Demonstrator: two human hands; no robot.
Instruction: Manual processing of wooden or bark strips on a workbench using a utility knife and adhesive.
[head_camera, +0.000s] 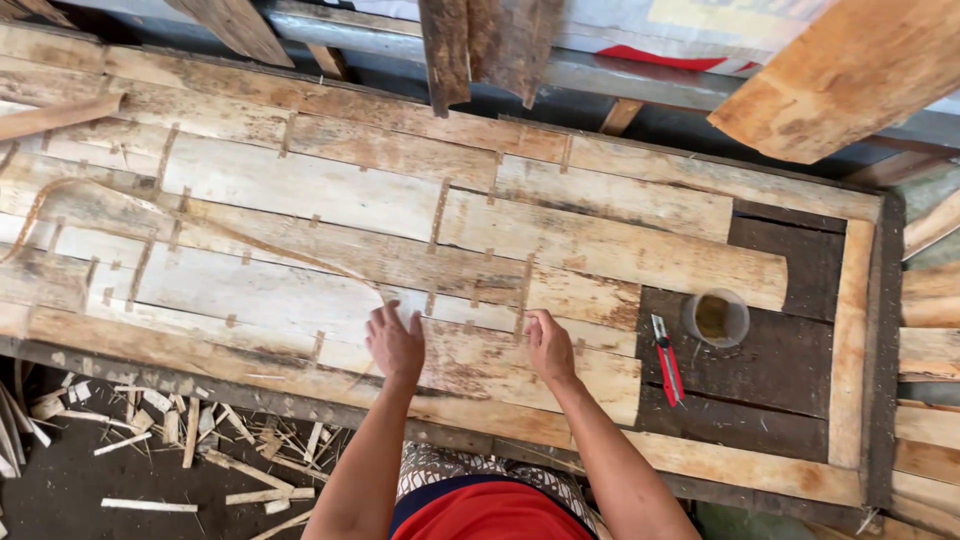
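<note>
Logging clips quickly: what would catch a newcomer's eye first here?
Both hands press flat on a patchwork of pale veneer sheets covering the workbench: the left hand beside the right hand. At right, a red utility knife lies by a small plastic cup.

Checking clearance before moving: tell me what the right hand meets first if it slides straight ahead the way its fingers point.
The right hand lies flat on veneer sheets; straight ahead it likely meets only more veneer.
</note>
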